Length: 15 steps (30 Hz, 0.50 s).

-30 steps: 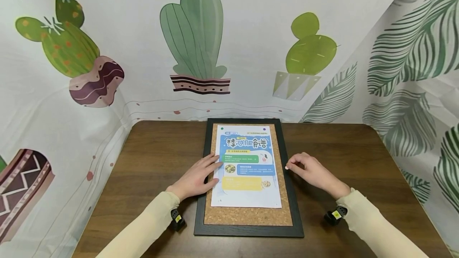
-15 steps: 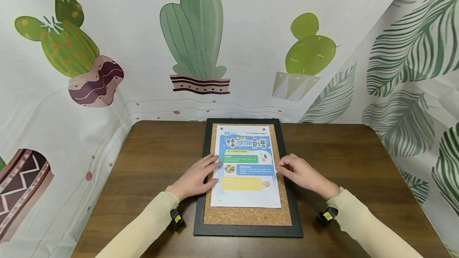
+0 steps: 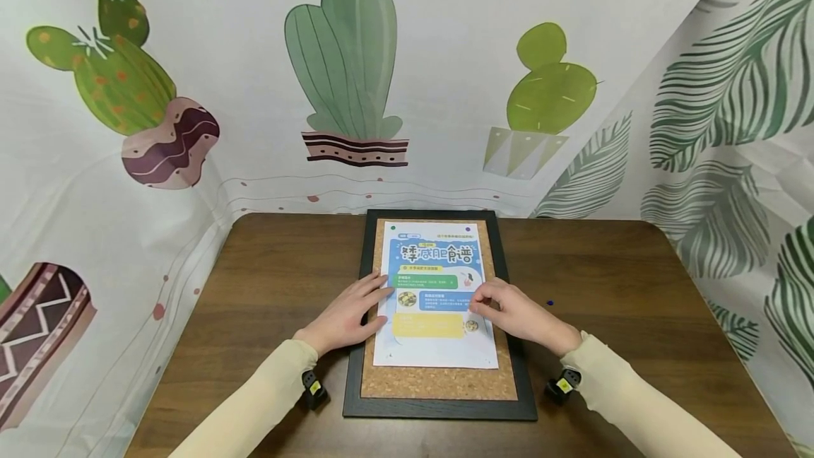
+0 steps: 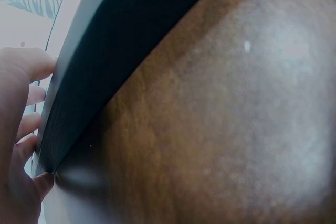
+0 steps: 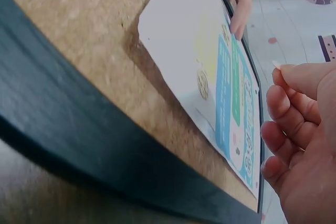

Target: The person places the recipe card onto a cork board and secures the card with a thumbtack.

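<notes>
A printed poster (image 3: 439, 348) lies on a black-framed cork board (image 3: 439, 386) in the head view. A green thumbtack (image 3: 393, 228) and a purple thumbtack (image 3: 468, 230) sit at its upper corners. My left hand (image 3: 346, 313) rests with spread fingers over the frame's left side and the poster's left edge. Above the poster's right part, my right hand (image 3: 511, 312) pinches a tiny white thumbtack (image 5: 276, 64) between thumb and index finger; its point is too small to make out. In the right wrist view, the poster's lower corner curls up from the cork.
A blue thumbtack (image 3: 550, 302) lies on the brown wooden table (image 3: 604, 267), right of the board. Behind the table hangs a white cloth (image 3: 445, 90) printed with cactuses and leaves. Each wrist wears a small black camera.
My right hand has moved left from beside the frame to over the poster, carrying the white thumbtack. The blue thumbtack on the table has come into sight. My left hand stays put.
</notes>
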Motion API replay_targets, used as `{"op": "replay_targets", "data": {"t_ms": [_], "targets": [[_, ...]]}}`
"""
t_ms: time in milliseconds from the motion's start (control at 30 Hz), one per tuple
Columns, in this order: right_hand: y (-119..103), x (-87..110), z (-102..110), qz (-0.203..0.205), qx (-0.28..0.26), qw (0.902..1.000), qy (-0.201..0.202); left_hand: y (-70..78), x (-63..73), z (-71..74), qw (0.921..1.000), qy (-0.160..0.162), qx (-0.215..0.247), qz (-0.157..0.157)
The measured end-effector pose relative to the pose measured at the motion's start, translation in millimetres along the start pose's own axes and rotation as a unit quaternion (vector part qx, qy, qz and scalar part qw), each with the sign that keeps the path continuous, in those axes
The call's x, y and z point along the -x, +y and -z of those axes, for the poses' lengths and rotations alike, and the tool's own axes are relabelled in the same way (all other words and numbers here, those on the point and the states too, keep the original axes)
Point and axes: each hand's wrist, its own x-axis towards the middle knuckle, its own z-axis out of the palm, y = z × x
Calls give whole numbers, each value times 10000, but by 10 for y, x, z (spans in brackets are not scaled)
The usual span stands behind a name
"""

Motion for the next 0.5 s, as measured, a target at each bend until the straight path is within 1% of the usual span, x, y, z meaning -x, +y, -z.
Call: {"op": "replay_targets", "data": {"t_ms": [133,400,500], "targets": [[-33,-33,-55,117,-5,9999,-88,-11,-1,-2,10000,-60,1,44],[-101,-137,-156,494,-34,9983,-306,-23,0,-9,10000,-74,-37,56],[-118,-179,-195,477,-122,9980,-390,-21,-2,-8,10000,-63,-24,57]]}}
